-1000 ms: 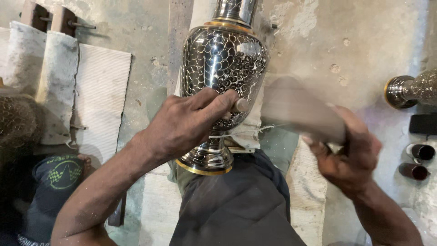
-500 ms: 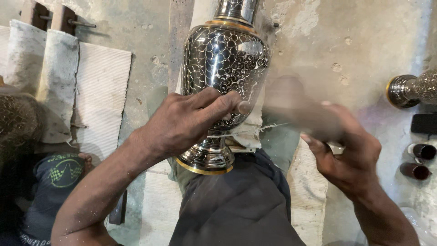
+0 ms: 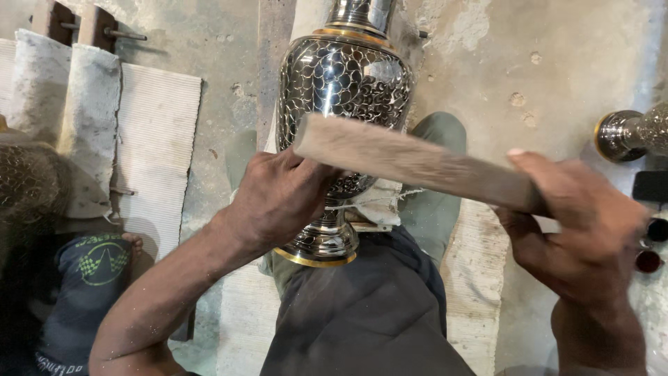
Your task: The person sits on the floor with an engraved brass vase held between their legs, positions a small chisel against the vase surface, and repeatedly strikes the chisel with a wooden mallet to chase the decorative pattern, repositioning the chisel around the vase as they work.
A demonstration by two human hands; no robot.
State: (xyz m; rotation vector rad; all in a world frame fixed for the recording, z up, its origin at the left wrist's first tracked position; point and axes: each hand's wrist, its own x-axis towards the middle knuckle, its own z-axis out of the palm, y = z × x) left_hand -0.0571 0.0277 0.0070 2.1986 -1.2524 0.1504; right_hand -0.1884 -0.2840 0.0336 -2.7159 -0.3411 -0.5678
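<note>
A shiny metal vase (image 3: 342, 90) with a dark scale-like pattern and gold bands stands in the upper middle of the view, its round foot (image 3: 316, 245) resting against the person's lap. The left hand (image 3: 282, 198) comes in from seven o'clock and is closed against the lower belly of the vase, fingers curled around it; a scrap of pale cloth (image 3: 376, 203) shows just at three o'clock of that hand, touching the vase. Whether the fingers also pinch a small tool there cannot be told, since the knuckles hide it.

The right hand (image 3: 577, 230) sits at four o'clock of the vase and is wrapped firmly around one end of a flat wooden stick (image 3: 410, 161). The stick runs toward ten o'clock, and its free end lies across the front of the vase, right above the left hand; it looks a little blurred.

The person's grey trousers (image 3: 369, 313) fill the bottom middle. At nine o'clock, ribbed white sheets (image 3: 156, 139) and folded cloth lie on the concrete floor (image 3: 557, 69). At eight o'clock a dark blue garment with a green print (image 3: 97, 268) is seen. At three o'clock, by the frame's edge, part of another metal piece (image 3: 630, 134) lies on the floor, with two small dark round pots (image 3: 650, 245) below it.
</note>
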